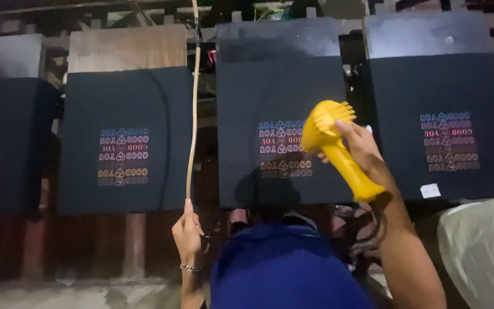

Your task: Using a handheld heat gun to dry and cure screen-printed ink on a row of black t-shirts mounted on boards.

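Observation:
My right hand [363, 150] grips a yellow hand-held blower [333, 146] by its handle. Its round nozzle points at the multicolour print on the black garment [281, 103] stretched over the middle board. My left hand [187, 232] is raised lower down, with a bracelet at the wrist, and its fingers touch the bottom end of a thin pale cord [193, 103] that hangs from above. Whether the fingers pinch the cord is unclear.
A row of boards, each with a black printed garment: one to the left [122, 114], one to the right [441, 103], another at the far left edge [4, 131]. Blue cloth [284, 269] lies below me. Pale cloth [484, 246] sits bottom right.

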